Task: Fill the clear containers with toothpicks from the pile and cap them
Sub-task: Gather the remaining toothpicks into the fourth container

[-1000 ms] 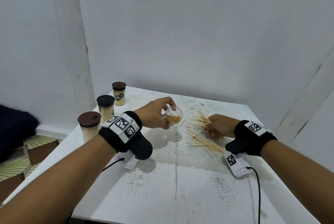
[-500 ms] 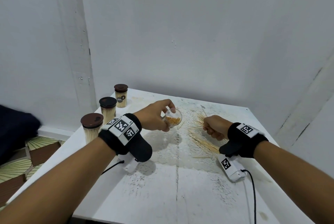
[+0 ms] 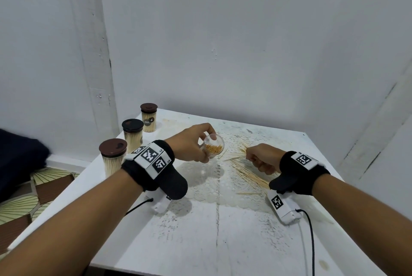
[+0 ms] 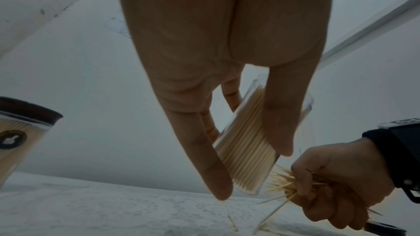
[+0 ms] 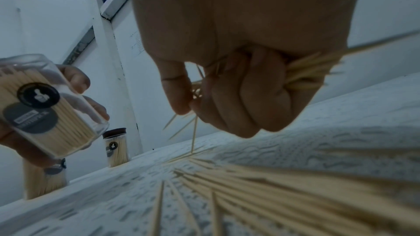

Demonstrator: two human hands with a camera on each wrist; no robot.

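My left hand (image 3: 196, 144) grips a clear uncapped container (image 3: 213, 146), tilted with its mouth toward the right and partly filled with toothpicks. In the left wrist view the container (image 4: 247, 143) sits between thumb and fingers. My right hand (image 3: 262, 157) is fisted round a bundle of toothpicks (image 4: 284, 182), lifted just above the pile (image 3: 249, 175) and close to the container's mouth. In the right wrist view the bundle (image 5: 304, 73) sticks out of both sides of the fist, and the pile (image 5: 261, 186) lies spread on the lace mat below.
Three capped, full containers stand along the table's left edge: near (image 3: 112, 156), middle (image 3: 132, 132), far (image 3: 149, 117). A lace mat (image 3: 214, 186) covers the table's middle. The white wall rises right behind the table (image 3: 200, 242).
My right hand has closed round a bundle of toothpicks, risen off the pile and moved left toward the container. My left hand keeps the container tilted in the same place.
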